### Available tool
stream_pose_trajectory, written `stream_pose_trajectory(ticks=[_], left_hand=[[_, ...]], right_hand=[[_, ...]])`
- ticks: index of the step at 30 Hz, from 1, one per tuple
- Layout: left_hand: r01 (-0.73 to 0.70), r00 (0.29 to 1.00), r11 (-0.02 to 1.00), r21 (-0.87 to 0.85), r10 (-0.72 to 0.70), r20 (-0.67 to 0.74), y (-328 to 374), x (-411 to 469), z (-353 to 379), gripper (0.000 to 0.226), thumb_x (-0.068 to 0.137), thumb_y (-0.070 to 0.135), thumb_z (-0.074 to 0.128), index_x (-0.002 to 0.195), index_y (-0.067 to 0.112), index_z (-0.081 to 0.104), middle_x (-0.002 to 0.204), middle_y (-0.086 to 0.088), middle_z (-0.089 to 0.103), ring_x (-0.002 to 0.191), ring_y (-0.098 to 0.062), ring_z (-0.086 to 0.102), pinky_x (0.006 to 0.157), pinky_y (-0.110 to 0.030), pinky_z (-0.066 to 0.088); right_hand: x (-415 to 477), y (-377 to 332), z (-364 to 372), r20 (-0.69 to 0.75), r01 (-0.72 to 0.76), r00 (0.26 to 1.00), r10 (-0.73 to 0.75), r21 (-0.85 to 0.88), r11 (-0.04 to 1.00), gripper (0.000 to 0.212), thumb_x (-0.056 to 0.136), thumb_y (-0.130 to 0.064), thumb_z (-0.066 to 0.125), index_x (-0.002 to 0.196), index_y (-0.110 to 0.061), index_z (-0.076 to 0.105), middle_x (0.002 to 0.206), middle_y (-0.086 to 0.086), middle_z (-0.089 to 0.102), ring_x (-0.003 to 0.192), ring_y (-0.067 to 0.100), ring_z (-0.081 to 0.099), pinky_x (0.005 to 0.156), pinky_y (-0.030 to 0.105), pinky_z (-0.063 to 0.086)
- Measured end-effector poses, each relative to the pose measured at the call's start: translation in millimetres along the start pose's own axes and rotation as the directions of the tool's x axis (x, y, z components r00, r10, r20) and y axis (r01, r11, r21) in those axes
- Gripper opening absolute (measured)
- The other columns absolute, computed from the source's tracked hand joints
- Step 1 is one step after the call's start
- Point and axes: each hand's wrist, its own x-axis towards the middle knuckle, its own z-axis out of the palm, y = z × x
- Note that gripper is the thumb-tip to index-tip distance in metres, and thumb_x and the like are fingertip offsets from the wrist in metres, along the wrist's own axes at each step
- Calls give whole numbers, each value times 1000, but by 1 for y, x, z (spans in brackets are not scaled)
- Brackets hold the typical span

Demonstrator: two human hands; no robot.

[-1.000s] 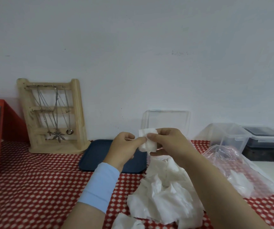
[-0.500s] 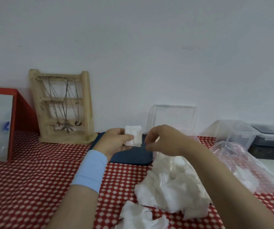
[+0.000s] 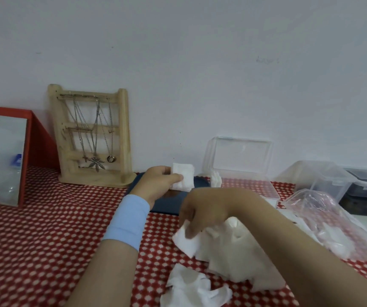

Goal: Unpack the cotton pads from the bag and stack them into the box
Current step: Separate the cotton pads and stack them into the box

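Pinching a square cotton pad (image 3: 183, 179) between thumb and fingers of the left hand (image 3: 156, 185), up over the navy tray (image 3: 167, 203) just left of the clear box (image 3: 240, 156). Nipping the edge of another off the loose white pile (image 3: 233, 255) with the right hand (image 3: 204, 211) and its curled fingers, plastic bag (image 3: 324, 218) right beside it.

The red-checked counter (image 3: 45, 240) carried a dark tray (image 3: 167, 202); a wooden stand (image 3: 94, 181) stood left of it, a clear box (image 3: 240, 158) right, and loose cotton pads (image 3: 233, 255) in front.

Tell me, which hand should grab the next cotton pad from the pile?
Right hand: its fingers pinch the pile of cotton pads. The left hand is busy holding a cotton pad.
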Motion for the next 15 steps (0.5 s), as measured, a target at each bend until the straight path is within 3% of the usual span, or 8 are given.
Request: stream_pose_trajectory(ticks=[2, 3, 6, 9, 15], left_hand=[[9, 1000, 1000, -21, -8, 16, 1, 0, 2, 22, 96, 15, 67, 116, 7, 70, 106, -7, 75, 98, -21, 72, 72, -27, 61], [10, 999, 999, -38, -8, 35, 3, -2, 3, 19, 96, 17, 67, 112, 9, 72, 104, -7, 77, 96, -20, 73, 70, -25, 60], [15, 988, 987, -163, 10, 152, 6, -7, 9, 17, 96, 19, 68, 110, 11, 75, 103, -6, 79, 94, -19, 76, 72, -24, 60], [47, 978, 955, -293, 15, 207, 8, -9, 19, 24, 96, 18, 68, 117, 8, 73, 110, -8, 78, 104, -21, 74, 79, -28, 61], [85, 982, 946, -311, -27, 185, 8, -10, 30, 24, 95, 18, 70, 114, 3, 73, 108, -12, 78, 94, -20, 75, 73, -27, 61]], right_hand=[[-11, 12, -7, -203, 46, 979, 9, 265, 963, 12, 88, -25, 74, 100, -23, 73, 81, -14, 68, 78, 5, 63, 76, 24, 51], [-16, 18, -8, -298, 91, 953, 44, 425, 901, 8, 87, -22, 75, 95, -19, 75, 76, -8, 69, 73, 7, 63, 72, 25, 51], [-27, 35, -8, -469, 217, 850, 240, 727, 651, 8, 87, -12, 76, 95, -10, 75, 86, 11, 76, 72, 19, 68, 66, 31, 54], [-29, 45, -3, -527, 277, 748, 403, 800, 533, 10, 88, -9, 76, 97, -6, 74, 81, 9, 77, 67, 17, 69, 58, 27, 52], [-30, 55, -3, -576, 311, 663, 478, 793, 523, 7, 85, -9, 79, 91, -6, 76, 76, 10, 76, 60, 16, 67, 63, 34, 54]])
